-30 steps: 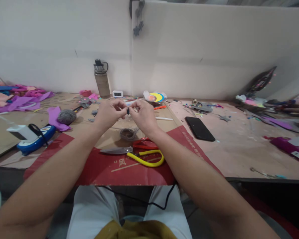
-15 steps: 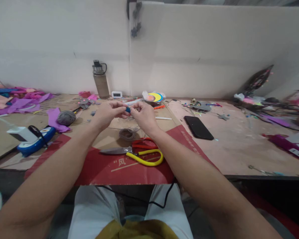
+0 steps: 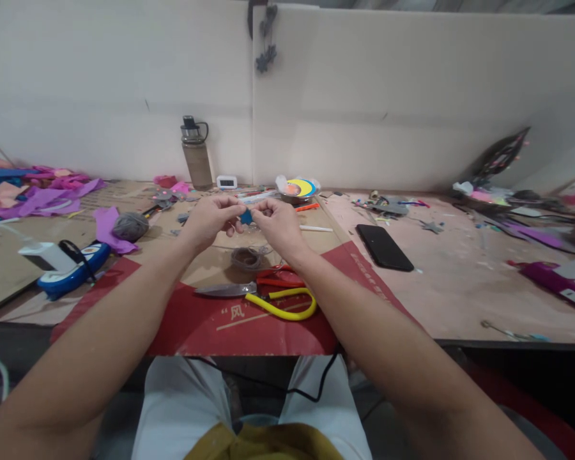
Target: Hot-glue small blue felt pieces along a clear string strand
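Observation:
Between my fingertips is a small blue piece (image 3: 246, 217), perhaps paper or felt; its exact kind is too small to tell. My left hand (image 3: 215, 219) pinches it from the left, and my right hand (image 3: 276, 223) pinches its other side. Both hands are raised over the cardboard. Below them lies a coil of grey-brown yarn (image 3: 246, 257). Closer to me, scissors (image 3: 280, 303) with one yellow and one red handle rest on a red printed sheet (image 3: 182, 332), blades pointing left.
To the left are a ball of grey yarn (image 3: 130, 226), a blue power strip (image 3: 84, 263) and purple scraps (image 3: 52, 199). A bottle (image 3: 196, 160) stands by the wall. On the right lie a black phone (image 3: 384, 247) and a magenta device (image 3: 551, 281).
The blue piece shows more of its flat surface between my fingers. My hands have shifted only slightly, and the whole view has moved a little.

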